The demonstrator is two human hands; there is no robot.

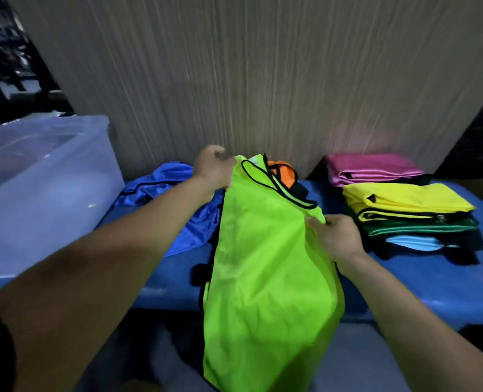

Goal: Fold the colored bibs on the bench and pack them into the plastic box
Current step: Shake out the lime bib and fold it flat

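Two bare forearms are seen closest, reaching out over the blue bench. A lime green bib with black trim is held up between the hands, and its lower end hangs down past the front edge of the bench. The left hand is curled around the top left shoulder of the green bib. The right hand pinches the right edge of the green bib between thumb and fingers.

Left of the green bib, a shiny blue bib lies crumpled on the bench. Behind the green bib, by the wooden wall panel, an orange bib is partly hidden by the green cloth. Something black lies under the green bib, but what it is cannot be told.

Right of the green bib, folded bibs are piled up: a yellow bib on top, a dark green bib under it, and a light blue bib lowest. A folded pink bib lies behind that pile.

Far left of the green bib, a clear plastic box sits on the bench, with its top open.
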